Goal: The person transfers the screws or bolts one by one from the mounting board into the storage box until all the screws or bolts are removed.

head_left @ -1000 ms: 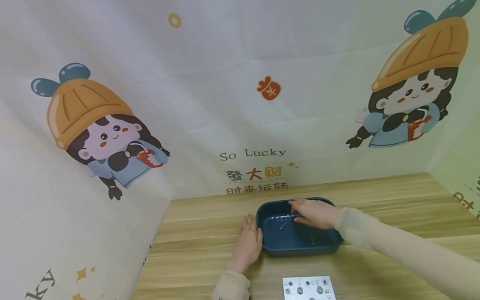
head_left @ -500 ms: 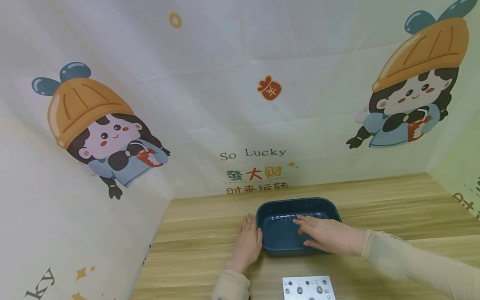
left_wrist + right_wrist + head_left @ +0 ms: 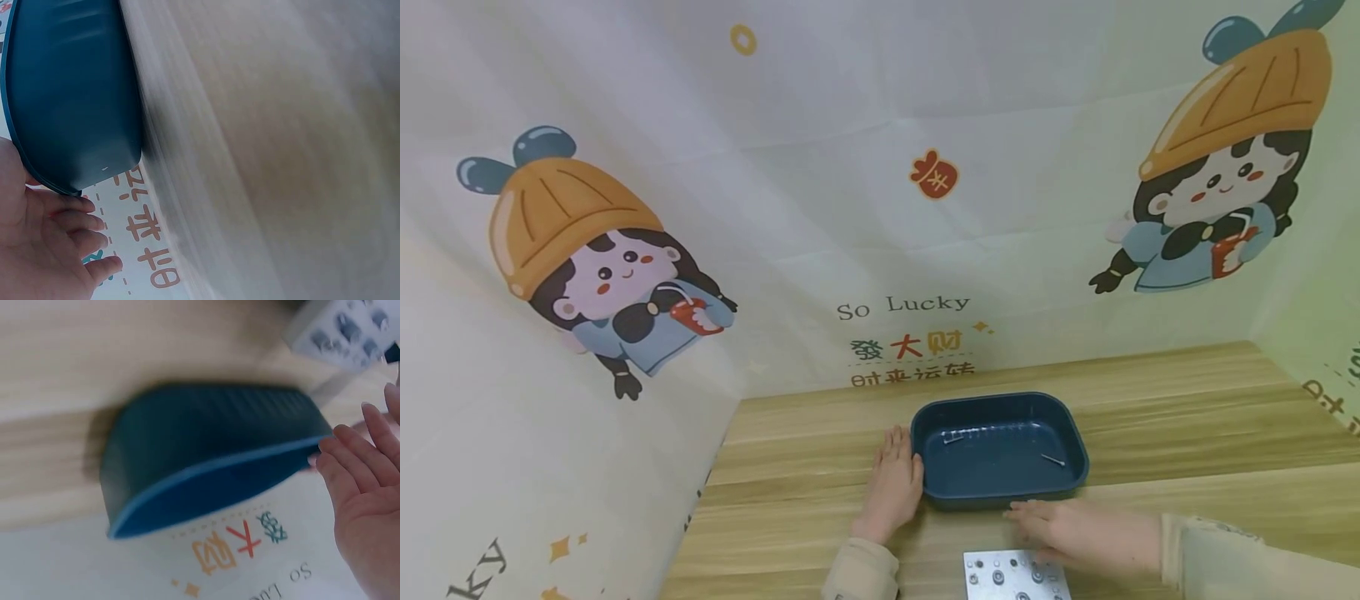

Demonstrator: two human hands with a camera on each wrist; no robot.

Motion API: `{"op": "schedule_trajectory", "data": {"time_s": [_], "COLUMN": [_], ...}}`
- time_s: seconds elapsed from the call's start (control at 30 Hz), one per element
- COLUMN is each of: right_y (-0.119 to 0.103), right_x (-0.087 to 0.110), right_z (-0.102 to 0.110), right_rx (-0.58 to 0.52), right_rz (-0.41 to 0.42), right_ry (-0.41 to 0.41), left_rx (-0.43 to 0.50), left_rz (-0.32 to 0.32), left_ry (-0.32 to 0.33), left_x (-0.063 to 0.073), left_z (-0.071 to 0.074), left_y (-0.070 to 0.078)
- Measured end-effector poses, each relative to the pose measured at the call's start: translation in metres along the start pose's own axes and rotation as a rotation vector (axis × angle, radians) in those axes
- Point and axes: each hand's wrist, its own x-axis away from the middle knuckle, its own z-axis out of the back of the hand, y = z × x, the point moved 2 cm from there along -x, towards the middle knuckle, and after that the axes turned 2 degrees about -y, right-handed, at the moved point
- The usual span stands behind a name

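Observation:
A dark blue tray (image 3: 1000,479) stands on the wooden table with two small screws inside: one screw (image 3: 953,439) at the back left, another screw (image 3: 1053,459) toward the right. My left hand (image 3: 891,487) lies along the tray's left side, fingers extended; the left wrist view has its fingers at the tray's rim (image 3: 47,181). Just in front of the tray, my right hand (image 3: 1082,533) reaches in from the right, overlapping the corner of a silver plate (image 3: 1011,587). In the right wrist view its fingers (image 3: 356,453) are loosely extended, with nothing between them.
The silver plate bears several round metal pieces (image 3: 997,577) and runs out of the bottom of the head view. Behind the wooden table (image 3: 1180,417) hangs a white printed cloth (image 3: 820,208), with more cloth at both sides.
My right hand has come out of the tray, toward me and down to its front edge. The two screws lie in different spots and further apart. My left hand stays put.

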Motion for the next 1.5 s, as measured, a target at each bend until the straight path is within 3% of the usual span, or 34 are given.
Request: {"op": "schedule_trajectory", "data": {"time_s": [0.13, 0.4, 0.83, 1.2, 1.5], "right_y": [0.0, 0.009, 0.012, 0.013, 0.015], "right_x": [0.006, 0.012, 0.011, 0.011, 0.004], "right_z": [-0.013, -0.031, -0.035, -0.032, -0.016], "right_rx": [-0.041, -0.028, -0.114, 0.089, 0.072], "right_rz": [-0.019, 0.014, -0.003, 0.075, 0.057], "right_ry": [-0.013, 0.08, 0.094, 0.147, 0.227], "left_rx": [0.004, 0.013, 0.009, 0.011, 0.011], "left_rz": [-0.002, 0.001, 0.003, 0.003, 0.011], "left_ry": [0.008, 0.006, -0.003, -0.005, -0.007], "left_x": [0.0, -0.001, 0.0, 0.0, 0.0], "left_z": [0.0, 0.001, 0.001, -0.001, 0.0], "left_y": [0.0, 0.001, 0.001, 0.001, 0.001]}}
